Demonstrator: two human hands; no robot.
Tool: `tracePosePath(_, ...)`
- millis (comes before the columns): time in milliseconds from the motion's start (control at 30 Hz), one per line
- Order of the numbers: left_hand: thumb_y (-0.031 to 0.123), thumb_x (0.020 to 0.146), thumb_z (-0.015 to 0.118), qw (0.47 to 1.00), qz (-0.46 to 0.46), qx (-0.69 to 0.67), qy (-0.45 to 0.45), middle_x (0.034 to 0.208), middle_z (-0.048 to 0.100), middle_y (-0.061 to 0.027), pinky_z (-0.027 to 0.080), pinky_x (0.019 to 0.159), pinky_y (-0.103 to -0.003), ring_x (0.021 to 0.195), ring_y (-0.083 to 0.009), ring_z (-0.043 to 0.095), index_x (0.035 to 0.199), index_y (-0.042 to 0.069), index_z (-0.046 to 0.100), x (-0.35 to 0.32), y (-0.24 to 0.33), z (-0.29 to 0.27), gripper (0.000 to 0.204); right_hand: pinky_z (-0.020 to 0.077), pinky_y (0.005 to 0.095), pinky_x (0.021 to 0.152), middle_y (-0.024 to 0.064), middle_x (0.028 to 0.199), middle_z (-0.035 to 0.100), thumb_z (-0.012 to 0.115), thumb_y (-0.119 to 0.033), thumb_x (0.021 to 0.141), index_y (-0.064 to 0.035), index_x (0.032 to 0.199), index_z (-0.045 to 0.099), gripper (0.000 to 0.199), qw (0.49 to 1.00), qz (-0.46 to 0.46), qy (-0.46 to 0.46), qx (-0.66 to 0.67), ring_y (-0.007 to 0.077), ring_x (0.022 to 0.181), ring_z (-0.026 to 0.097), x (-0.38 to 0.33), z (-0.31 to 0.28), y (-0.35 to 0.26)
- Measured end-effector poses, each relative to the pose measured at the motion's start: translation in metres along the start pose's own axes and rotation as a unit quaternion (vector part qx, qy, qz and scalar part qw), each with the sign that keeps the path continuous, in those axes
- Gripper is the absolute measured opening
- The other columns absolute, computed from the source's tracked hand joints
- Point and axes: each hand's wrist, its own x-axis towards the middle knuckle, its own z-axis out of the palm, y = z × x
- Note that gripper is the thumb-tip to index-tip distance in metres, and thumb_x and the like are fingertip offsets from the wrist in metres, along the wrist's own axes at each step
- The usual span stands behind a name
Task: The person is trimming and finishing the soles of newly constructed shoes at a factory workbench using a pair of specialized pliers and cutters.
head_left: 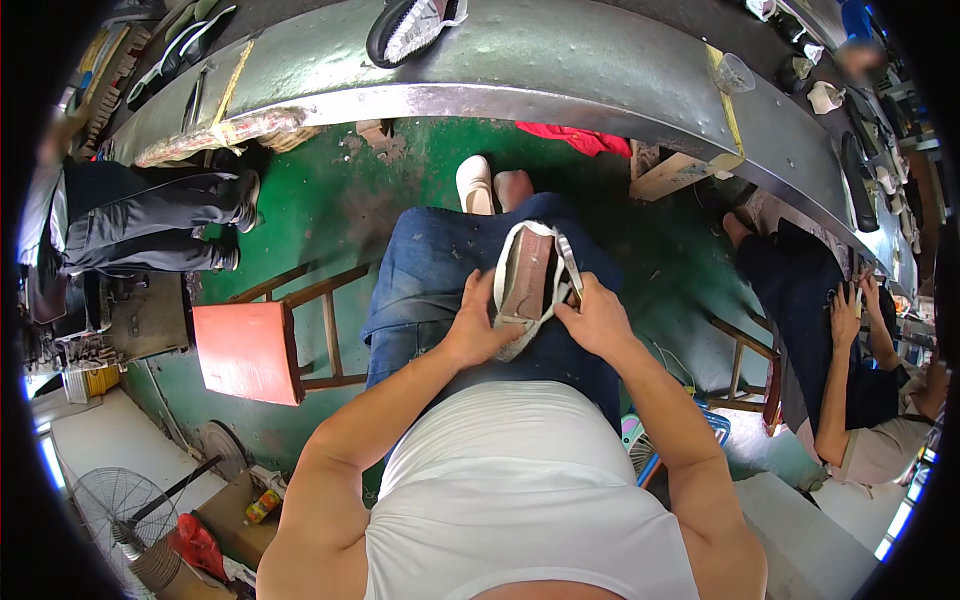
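A shoe upper [527,275] lies over my lap, its brownish-pink bottom facing up inside a white rim. My left hand [482,325] grips it along its left side and near end, thumb and fingers pressed to the edge. At its right side, my right hand [597,318] is closed in a pinch on a loose white strip [568,262] that stands off the rim. Something thin and brownish shows at those fingertips, too small to name. Blue cloth [420,270] covers my legs beneath the shoe.
A long metal bench [310,75] curves across the front, with a dark-and-white shoe [412,30] on it. An orange-topped stool [245,352] stands left, a fan [125,525] lower left. People work on both sides; the right one's hands [846,315] show. Red cloth [580,138] lies under the bench.
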Motion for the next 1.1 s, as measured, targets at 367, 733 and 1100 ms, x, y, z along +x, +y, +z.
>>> tracePosePath(367,0.022,0.074,0.085,0.991,-0.055,0.099,-0.069,0.154,0.038,-0.0265,0.031,0.118,-0.034,0.143,-0.0297,0.039,0.155,-0.01,0.016,-0.001,-0.014,-0.002,0.111,0.0525,0.0444,0.092,0.0246,0.115,0.06,0.064,-0.008,0.085,0.0089,0.137,0.046,0.057,0.927,-0.293,-0.034,-0.231,0.0415,0.104,0.061,-0.027,-0.013,0.006)
tracePosePath(733,0.037,0.102,0.049,0.905,-0.13,-0.392,-0.101,0.163,0.024,-0.0187,0.023,0.12,-0.034,0.149,-0.0264,0.027,0.159,-0.001,0.012,0.001,-0.024,0.003,0.078,0.0553,0.0449,0.07,0.0216,0.089,0.066,0.064,-0.014,0.086,0.0041,0.103,0.06,0.025,0.888,-0.292,-0.175,-0.309,0.037,0.079,0.067,-0.007,-0.017,-0.021)
tracePosePath(1100,0.035,0.109,0.029,0.986,-0.066,0.09,0.125,0.142,0.052,-0.028,0.038,0.111,-0.039,0.137,-0.0412,0.046,0.145,-0.004,0.044,0.02,-0.033,0.02,0.055,0.0536,0.0496,0.08,0.0263,0.097,0.066,0.065,-0.014,0.087,0.0056,0.104,0.058,0.026,0.954,-0.194,-0.15,-0.17,0.0431,0.088,0.067,-0.022,-0.007,-0.009)
